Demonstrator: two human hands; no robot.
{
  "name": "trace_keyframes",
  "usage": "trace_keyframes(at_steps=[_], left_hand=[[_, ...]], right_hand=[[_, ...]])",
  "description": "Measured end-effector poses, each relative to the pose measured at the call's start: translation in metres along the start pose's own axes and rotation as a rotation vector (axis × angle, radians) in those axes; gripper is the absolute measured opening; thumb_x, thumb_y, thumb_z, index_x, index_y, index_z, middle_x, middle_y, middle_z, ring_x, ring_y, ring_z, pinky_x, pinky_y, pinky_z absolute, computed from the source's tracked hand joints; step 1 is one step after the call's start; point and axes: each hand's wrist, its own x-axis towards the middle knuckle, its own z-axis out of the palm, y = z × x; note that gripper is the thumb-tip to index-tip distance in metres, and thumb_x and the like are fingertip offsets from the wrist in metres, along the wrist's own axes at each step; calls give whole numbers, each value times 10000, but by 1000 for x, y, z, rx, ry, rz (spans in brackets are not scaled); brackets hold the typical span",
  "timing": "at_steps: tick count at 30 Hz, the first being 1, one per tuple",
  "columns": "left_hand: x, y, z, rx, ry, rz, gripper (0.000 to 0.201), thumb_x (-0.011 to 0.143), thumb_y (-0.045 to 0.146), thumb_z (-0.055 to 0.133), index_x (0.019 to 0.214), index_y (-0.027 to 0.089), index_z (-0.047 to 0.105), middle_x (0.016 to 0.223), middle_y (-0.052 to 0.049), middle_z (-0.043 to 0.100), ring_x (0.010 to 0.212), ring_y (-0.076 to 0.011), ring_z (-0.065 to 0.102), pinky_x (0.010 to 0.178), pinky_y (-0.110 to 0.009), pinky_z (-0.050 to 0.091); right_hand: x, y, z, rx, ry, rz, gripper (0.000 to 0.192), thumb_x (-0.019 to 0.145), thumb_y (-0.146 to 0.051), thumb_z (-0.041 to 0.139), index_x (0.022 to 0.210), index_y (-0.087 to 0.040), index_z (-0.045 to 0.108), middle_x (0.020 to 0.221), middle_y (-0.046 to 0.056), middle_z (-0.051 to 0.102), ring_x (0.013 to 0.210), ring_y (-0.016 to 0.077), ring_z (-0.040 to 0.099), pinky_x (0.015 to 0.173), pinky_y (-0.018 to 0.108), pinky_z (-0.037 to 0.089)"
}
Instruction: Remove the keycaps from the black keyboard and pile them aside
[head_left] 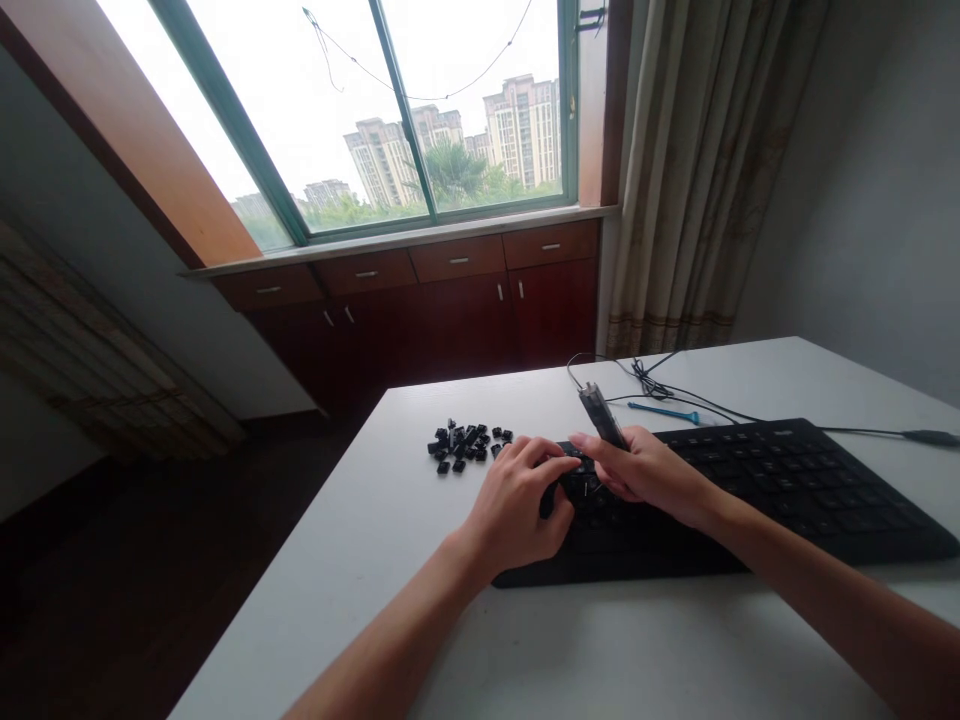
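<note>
A black keyboard [750,465] lies at a slant on the white table, some keys at its left end hidden by my hands. My left hand [521,500] rests over that end, fingers curved and apart, index fingertip close to the right hand. Wrapped round a dark grey handheld keycap puller [600,410] is my right hand [645,470]. The puller leans with its thick end up, and thin wire prongs show below, over the keys. Just left of the keyboard lies a loose pile of black keycaps [461,443].
Behind the keyboard lie a blue slender tool [664,411] and tangled black cables [645,378]. One cable runs right to a thick black connector [930,437]. The white table [360,560] drops off at its left edge. Beyond it stand dark red cabinets [465,320] under a window.
</note>
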Motion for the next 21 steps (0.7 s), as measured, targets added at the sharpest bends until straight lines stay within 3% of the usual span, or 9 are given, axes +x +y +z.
trace_keyframes(at_steps=[7,16,21], left_hand=[[2,-1,2,18,-4,-9,217,879,184,567,1032,231,714,1079,-82,645,994,-260,575,899,-442,517],[2,-4,2,41,-43,30,286,839,87,530,1030,229,687,1029,-76,618,974,-249,553,848,-396,509],[3,1,-2,-7,-76,64,238,819,115,566,1014,216,658,1131,-83,617,1058,-257,555,961,-427,489]], right_hand=[[-1,4,2,-80,-37,-63,554,886,-631,591,573,-188,478,469,-40,420,438,91,344,439,255,239],[-4,5,7,-116,-50,-117,531,918,-602,571,596,-189,487,522,-27,455,483,109,385,469,260,290],[-4,7,13,-50,12,-166,572,944,-574,553,530,-186,487,486,-18,466,472,110,431,494,259,350]])
